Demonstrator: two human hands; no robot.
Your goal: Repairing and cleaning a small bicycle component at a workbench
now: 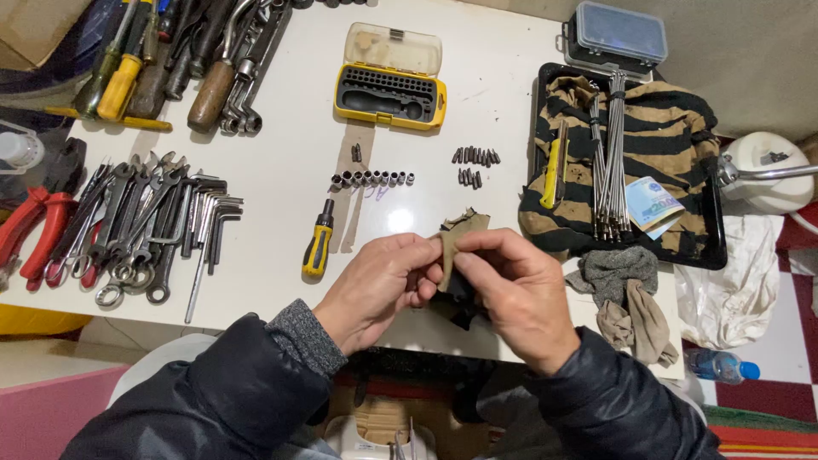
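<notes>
Both hands meet at the near edge of the white surface [281,196], just in front of the open yellow plastic bit case [389,81]. Left hand [375,285] and right hand [511,285] pinch a small tan-and-black scrap of cloth [456,247] between them; fingers [473,243] of both are closed on it, thumbs pressed to forefingers. The cloth stands up from the grip, its tan end on top and its dark part hanging below the hands. Can't tell if anything is wrapped inside.

Below the case, toward the hands: a row of small silver sockets [372,179], and right of them a scatter of dark screwdriver bits [475,163]. A yellow-and-black-handled stubby screwdriver [319,238] lies just left of the left hand.

Left of the case: a pile of steel wrenches and hex keys [158,221], red-handled pliers [38,230] further left, and wooden- and yellow-handled screwdrivers [162,64] at the far left corner.

Right of the case: a black tray [720,247] lined with a tan-and-black striped cloth [665,128], with a bundle of long thin metal rods [612,145] on it. A grey rag [618,273] lies near the right hand. A clear lidded plastic box [618,30] sits above the tray.
</notes>
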